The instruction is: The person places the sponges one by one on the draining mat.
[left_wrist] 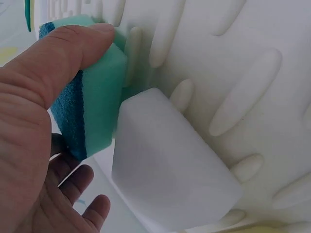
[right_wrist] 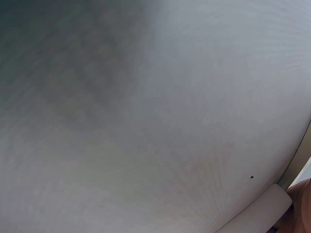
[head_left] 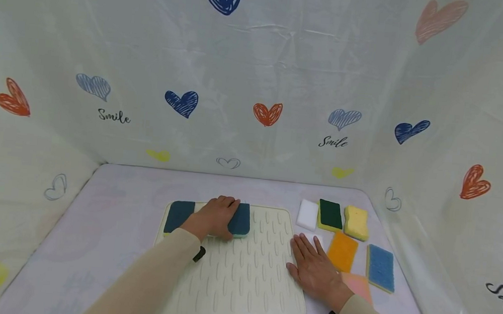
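Sponge [head_left: 180, 211] with a dark top lies at the mat's [head_left: 244, 288] far-left corner, a white block [left_wrist: 170, 165] beside it. The left hand [head_left: 215, 217] grips a teal sponge [head_left: 241, 221] on the mat; placing seems the step, gentle release likely called for. The right hand [head_left: 315, 273], straight-fingered, apparently empty, partly blocks a pink sponge [head_left: 358, 287] near at least 5 other sponges [head_left: 343, 251].

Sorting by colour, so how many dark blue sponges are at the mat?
2: the first sponge at the far left corner of the mat, the second sponge in the left grip. More may be hidden.
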`<move>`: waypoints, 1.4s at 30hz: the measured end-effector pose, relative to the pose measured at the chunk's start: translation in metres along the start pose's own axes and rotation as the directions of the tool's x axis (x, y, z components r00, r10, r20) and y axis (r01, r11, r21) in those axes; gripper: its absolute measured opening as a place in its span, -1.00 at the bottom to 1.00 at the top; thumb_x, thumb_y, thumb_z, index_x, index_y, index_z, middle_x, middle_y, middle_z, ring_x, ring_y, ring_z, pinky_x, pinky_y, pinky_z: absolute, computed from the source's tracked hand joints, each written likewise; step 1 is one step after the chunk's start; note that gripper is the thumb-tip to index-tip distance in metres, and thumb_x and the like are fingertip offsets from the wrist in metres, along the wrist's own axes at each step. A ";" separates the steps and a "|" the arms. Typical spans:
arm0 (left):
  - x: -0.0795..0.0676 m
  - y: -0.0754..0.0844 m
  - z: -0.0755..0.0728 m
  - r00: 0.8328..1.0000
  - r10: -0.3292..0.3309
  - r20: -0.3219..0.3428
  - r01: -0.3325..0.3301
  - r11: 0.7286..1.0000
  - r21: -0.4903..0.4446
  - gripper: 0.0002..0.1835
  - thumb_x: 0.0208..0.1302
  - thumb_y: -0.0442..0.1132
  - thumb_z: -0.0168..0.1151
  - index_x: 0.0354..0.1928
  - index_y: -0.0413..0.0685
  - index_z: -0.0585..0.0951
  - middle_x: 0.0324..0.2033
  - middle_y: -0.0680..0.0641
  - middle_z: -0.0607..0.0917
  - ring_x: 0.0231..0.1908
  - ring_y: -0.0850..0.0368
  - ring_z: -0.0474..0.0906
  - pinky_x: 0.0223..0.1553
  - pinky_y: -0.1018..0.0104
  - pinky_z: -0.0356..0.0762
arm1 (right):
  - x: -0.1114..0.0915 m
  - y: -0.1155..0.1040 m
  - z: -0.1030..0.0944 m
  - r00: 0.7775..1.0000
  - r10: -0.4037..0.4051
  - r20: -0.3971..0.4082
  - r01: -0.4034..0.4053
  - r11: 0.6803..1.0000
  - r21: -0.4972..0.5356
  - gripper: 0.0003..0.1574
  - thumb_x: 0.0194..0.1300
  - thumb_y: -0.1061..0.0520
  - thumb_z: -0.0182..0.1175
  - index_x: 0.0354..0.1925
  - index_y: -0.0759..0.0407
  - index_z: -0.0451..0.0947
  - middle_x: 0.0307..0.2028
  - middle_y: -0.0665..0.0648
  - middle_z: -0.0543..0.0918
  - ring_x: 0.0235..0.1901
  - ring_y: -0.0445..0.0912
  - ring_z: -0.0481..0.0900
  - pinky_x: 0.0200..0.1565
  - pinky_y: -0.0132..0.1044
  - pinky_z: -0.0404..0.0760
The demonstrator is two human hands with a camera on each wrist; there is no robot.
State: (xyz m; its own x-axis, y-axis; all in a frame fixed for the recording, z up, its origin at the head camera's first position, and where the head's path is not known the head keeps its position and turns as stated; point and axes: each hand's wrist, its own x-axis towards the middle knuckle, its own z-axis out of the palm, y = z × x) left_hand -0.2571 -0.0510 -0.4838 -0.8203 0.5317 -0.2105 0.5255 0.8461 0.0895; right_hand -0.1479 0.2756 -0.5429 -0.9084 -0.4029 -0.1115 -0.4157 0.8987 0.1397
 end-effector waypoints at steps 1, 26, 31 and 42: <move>0.000 0.000 0.001 1.000 0.002 -0.002 -0.002 1.000 0.006 0.17 0.19 0.23 0.54 0.65 -0.15 0.17 0.58 -0.21 0.27 0.57 -0.18 0.21 0.53 -0.09 0.28 | 0.000 0.000 0.000 1.000 0.002 0.004 -0.002 1.000 -0.001 -0.07 0.67 -0.34 -0.17 0.64 0.26 0.14 0.64 0.22 0.18 0.65 0.13 0.10 0.63 0.23 -0.04; -0.005 0.004 -0.002 0.999 -0.016 0.030 0.017 0.999 -0.037 0.15 0.21 0.19 0.54 0.65 -0.20 0.16 0.59 -0.21 0.26 0.59 -0.19 0.17 0.56 -0.09 0.24 | -0.001 -0.003 -0.004 1.000 0.003 0.006 -0.003 1.000 0.000 -0.08 0.68 -0.32 -0.16 0.63 0.28 0.14 0.64 0.23 0.17 0.65 0.14 0.08 0.64 0.23 -0.06; -0.003 0.003 0.000 0.999 -0.018 0.038 0.018 1.000 -0.002 0.13 0.24 0.19 0.51 0.65 -0.18 0.15 0.59 -0.20 0.26 0.58 -0.18 0.18 0.55 -0.08 0.25 | -0.001 -0.003 -0.004 1.000 -0.001 -0.004 0.002 1.000 0.005 -0.08 0.68 -0.32 -0.16 0.63 0.28 0.14 0.64 0.24 0.17 0.65 0.14 0.09 0.63 0.23 -0.05; -0.002 -0.001 0.003 0.999 -0.029 0.040 0.031 0.998 -0.045 0.27 0.16 0.26 0.55 0.68 -0.16 0.05 0.64 -0.19 0.17 0.62 -0.17 0.09 0.59 -0.12 0.17 | -0.003 -0.003 -0.004 1.000 -0.004 -0.025 0.005 1.000 0.012 -0.09 0.66 -0.31 -0.10 0.62 0.29 0.18 0.63 0.25 0.20 0.64 0.15 0.12 0.62 0.25 -0.02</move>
State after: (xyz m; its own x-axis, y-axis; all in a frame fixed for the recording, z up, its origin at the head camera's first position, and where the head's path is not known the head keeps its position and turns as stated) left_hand -0.2556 -0.0526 -0.4862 -0.8257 0.5048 -0.2517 0.4889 0.8630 0.1270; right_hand -0.1442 0.2730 -0.5391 -0.9074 -0.4110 -0.0874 -0.4194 0.8989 0.1269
